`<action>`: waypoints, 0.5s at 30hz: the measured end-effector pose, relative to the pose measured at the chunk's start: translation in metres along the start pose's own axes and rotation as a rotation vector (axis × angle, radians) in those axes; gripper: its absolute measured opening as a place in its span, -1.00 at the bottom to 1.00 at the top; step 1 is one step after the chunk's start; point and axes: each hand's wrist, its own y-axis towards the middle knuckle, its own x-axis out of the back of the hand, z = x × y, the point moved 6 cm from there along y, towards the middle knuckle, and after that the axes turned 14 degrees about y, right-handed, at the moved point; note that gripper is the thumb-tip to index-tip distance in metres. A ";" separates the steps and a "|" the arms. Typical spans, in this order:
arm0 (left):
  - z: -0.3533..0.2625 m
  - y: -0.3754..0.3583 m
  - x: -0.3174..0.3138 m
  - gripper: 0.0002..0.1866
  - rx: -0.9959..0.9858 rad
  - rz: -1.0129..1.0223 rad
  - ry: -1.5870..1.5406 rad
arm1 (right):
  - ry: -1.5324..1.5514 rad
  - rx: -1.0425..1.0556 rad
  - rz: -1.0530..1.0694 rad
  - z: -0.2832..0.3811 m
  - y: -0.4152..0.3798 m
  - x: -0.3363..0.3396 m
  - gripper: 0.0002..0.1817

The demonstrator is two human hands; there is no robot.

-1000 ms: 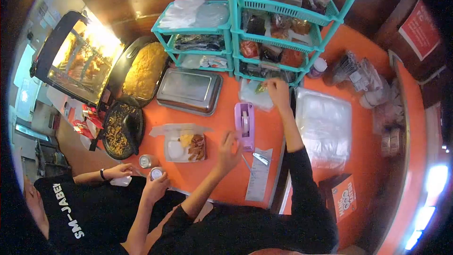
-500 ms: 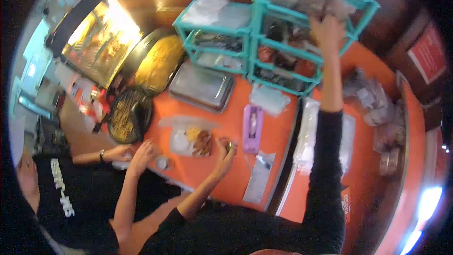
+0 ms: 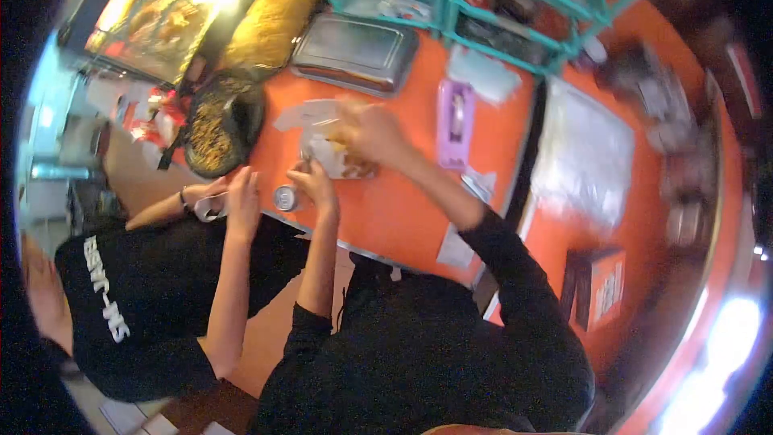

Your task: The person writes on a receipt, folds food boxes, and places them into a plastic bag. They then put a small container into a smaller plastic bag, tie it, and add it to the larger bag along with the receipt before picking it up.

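Note:
A clear takeaway food container (image 3: 326,159) with its lid flap folded back lies on the orange counter, holding white, yellow and brown food. My left hand (image 3: 316,189) is at its near left edge, fingers pinched together on something I cannot make out. Just left of that hand stands a small can (image 3: 285,198). My right hand (image 3: 372,135) is above the container's right part, covering some of the food. It is smeared by motion, so its fingers and anything in them do not show.
At left a co-worker's hands (image 3: 241,193) are near a whitish round thing. Behind are a black pan of food (image 3: 211,133), a metal lidded tray (image 3: 354,50) and a teal rack (image 3: 447,0). A purple holder (image 3: 456,125) and plastic bags (image 3: 584,153) lie right.
My right hand has come down from the teal rack to the container. My left hand has moved from the container's right side to its near left edge. The view has tilted down.

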 end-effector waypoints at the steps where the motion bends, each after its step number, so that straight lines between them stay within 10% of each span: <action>1: 0.006 0.001 -0.004 -0.61 0.043 -0.032 -0.050 | -0.082 -0.037 -0.002 -0.025 0.006 -0.033 -0.69; 5: 0.008 -0.011 -0.010 -0.39 -0.185 0.086 0.081 | -0.342 0.183 -0.186 -0.053 0.011 -0.069 -0.66; 8: 0.004 -0.026 -0.020 -0.25 -0.750 0.129 0.549 | -0.590 0.326 -0.577 -0.021 0.006 -0.043 -0.67; 10: 0.019 -0.024 -0.028 -0.26 -0.689 0.224 0.611 | -0.651 0.300 -0.703 -0.030 0.020 -0.031 -0.65; 15: 0.018 -0.037 -0.021 -0.31 -0.543 0.312 0.516 | -0.553 -0.169 -0.187 -0.064 0.004 -0.040 -0.59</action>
